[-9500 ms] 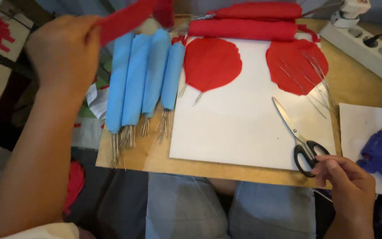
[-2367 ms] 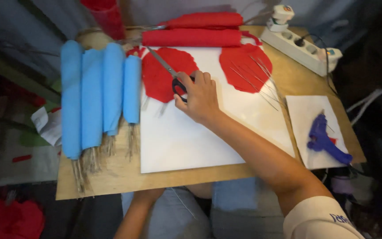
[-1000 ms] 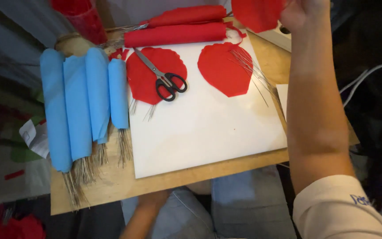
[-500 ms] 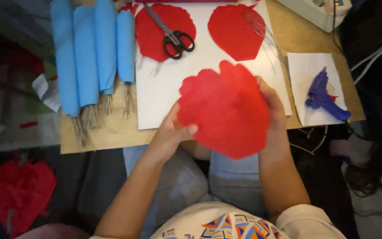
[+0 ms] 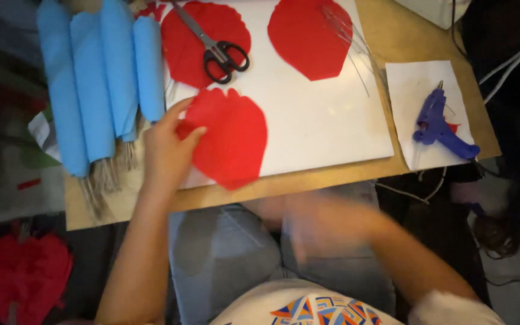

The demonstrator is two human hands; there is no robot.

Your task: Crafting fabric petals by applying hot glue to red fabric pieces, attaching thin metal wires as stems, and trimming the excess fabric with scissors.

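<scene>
Four blue paper rolls (image 5: 94, 84) are laid side by side at the left end of the desk (image 5: 440, 36), with bundles of thin wire stems (image 5: 106, 180) sticking out of their lower ends. Below the desk, at the far left, a heap of red crepe paper (image 5: 22, 277) is seen on the floor.

Just right of the rolls, the left hand (image 5: 167, 147) is laid flat on the left edge of a red paper petal (image 5: 230, 138); its fingers are spread and pressed on the paper, and nothing is clasped in its grip. The petal is rested on the lower left part of a white board (image 5: 320, 120), with its lower tip reaching over the board's edge toward the desk's front.

Above the petal, a second red petal (image 5: 206, 36) is laid on the board, and black-handled scissors (image 5: 215, 45) are rested on it. Further right, a third red petal (image 5: 308, 36) is seen, with thin wires (image 5: 356, 48) lying across its right side.

Below the desk's edge, over the lap, the right hand (image 5: 314, 225) is blurred by motion; whether its grip is open or closed cannot be told.

At the right end of the desk, a blue glue gun (image 5: 437, 123) is laid on a white sheet of paper (image 5: 416, 84).
</scene>
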